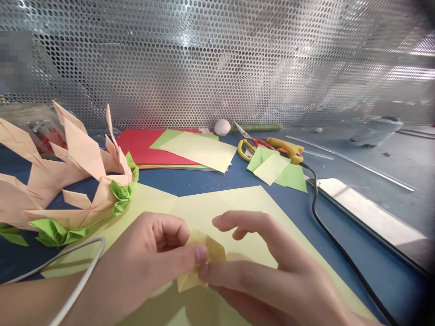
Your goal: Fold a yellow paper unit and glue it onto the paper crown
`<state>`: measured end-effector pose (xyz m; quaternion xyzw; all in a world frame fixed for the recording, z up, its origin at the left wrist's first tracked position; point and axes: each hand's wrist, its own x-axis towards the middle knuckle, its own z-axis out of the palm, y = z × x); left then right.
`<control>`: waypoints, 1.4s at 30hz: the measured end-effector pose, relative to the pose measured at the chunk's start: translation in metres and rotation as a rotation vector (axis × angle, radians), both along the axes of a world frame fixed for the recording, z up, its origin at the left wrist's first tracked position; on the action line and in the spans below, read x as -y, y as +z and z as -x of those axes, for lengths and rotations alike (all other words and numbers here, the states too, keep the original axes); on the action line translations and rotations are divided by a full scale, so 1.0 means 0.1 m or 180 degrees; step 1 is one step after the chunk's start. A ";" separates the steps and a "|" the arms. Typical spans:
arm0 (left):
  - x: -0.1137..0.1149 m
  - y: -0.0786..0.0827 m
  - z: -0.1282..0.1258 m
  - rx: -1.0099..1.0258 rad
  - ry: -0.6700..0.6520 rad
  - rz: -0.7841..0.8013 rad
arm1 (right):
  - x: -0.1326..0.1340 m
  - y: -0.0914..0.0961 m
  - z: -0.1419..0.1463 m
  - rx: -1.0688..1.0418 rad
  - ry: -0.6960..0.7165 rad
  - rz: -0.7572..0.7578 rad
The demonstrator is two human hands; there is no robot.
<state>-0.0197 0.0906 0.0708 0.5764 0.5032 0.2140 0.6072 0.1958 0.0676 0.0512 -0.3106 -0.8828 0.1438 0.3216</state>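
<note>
A small piece of pale yellow folded paper point(215, 248) is held up in front of me, over large pale yellow sheets point(244, 203). My left hand point(152, 253) pinches its left side, thumb on top and fingers curled behind. On the lower right edge presses the thumb of my right hand point(275, 267); its index finger is raised and apart from the paper, and its lower fingers are partly hidden beneath. To the left stands a ring of peach folded-paper pieces point(84, 149) with crumpled green paper point(122, 192) along its edge.
Behind lie red sheets point(146, 147) under a cream sheet point(200, 149). Scissors point(246, 136), a yellow glue gun point(288, 149) and small green papers point(294, 176) are at the right. A black cable point(319, 222), a phone-like slab point(367, 213) and a white cable point(81, 280) flank my hands.
</note>
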 end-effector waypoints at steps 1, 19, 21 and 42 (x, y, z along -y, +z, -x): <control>0.00 0.00 -0.01 -0.0003 -0.0005 -0.0022 | 0.00 0.01 -0.01 -0.0001 0.0024 0.0002; 0.07 0.00 -0.04 0.0344 0.0083 0.0042 | -0.05 0.10 0.12 -0.0652 -0.0064 0.0608; 0.07 0.00 -0.04 0.0408 0.0045 0.0089 | -0.05 0.12 0.14 -0.0700 -0.0141 0.0687; 0.07 -0.04 -0.05 0.0428 -0.0015 -0.0197 | -0.03 0.08 0.21 -0.1112 -0.0577 0.2219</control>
